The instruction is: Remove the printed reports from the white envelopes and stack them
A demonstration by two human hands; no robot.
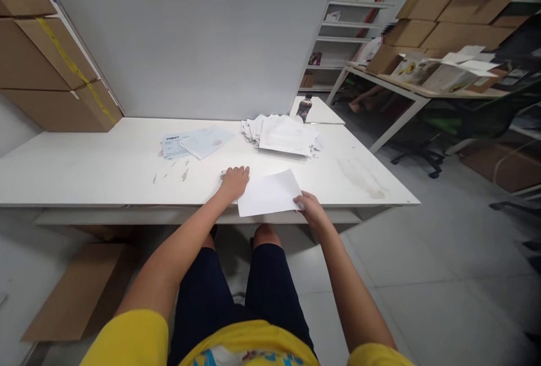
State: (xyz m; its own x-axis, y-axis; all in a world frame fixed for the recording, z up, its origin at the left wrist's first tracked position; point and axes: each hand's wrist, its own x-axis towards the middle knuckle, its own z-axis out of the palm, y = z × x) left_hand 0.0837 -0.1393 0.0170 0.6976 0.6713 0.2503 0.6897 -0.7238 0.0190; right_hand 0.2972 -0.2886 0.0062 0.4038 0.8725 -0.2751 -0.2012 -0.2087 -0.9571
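A blank white sheet of paper (270, 192) lies at the table's front edge, its near side reaching past the edge. My right hand (310, 208) pinches the sheet at its right corner, thumb on top. Beside the sheet's left edge, my left hand (235, 182) rests on the table with its fingers curled down. A small pale-green bit of something shows at that hand's left side, mostly hidden under the fingers. Farther back lie a messy stack of white papers (283, 134) and, to its left, some light-blue printed sheets (207, 142).
A whiteboard (190, 39) stands along the back of the white table (101, 169). A dark drink bottle (304, 108) is behind the paper stack. Cardboard boxes (54, 73) are piled at left. Another table (406, 89) holds boxes at right, with a person seated behind it.
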